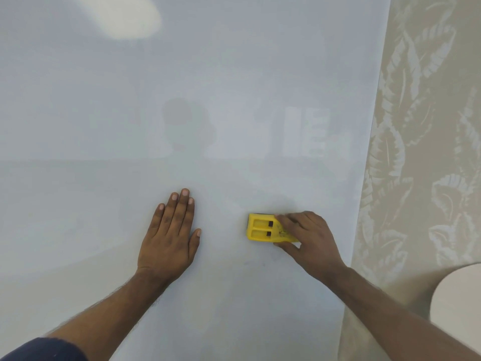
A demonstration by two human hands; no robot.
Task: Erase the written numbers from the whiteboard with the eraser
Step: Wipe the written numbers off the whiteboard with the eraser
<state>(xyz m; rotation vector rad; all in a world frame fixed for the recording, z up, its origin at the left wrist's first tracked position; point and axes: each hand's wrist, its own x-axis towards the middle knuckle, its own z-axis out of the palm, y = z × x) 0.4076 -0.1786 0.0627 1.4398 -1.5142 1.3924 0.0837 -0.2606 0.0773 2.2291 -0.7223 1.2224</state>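
Note:
A large white whiteboard [182, 100] fills most of the view and reflects light. I see no clear written numbers on it, only faint grey smudges below the eraser. The yellow plastic eraser [261, 228] lies flat against the board at lower centre-right. My right hand [309, 238] grips the eraser's right end, fingers above and thumb below. My left hand [170, 235] rests flat on the board to the left of the eraser, fingers together and pointing up, holding nothing.
The board's right edge [369, 165] runs diagonally down the frame. Beyond it is beige wallpaper with a pale leaf pattern [421, 126]. A rounded cream object [458, 303] shows at the lower right. A bright light reflection [125, 16] sits at the board's upper left.

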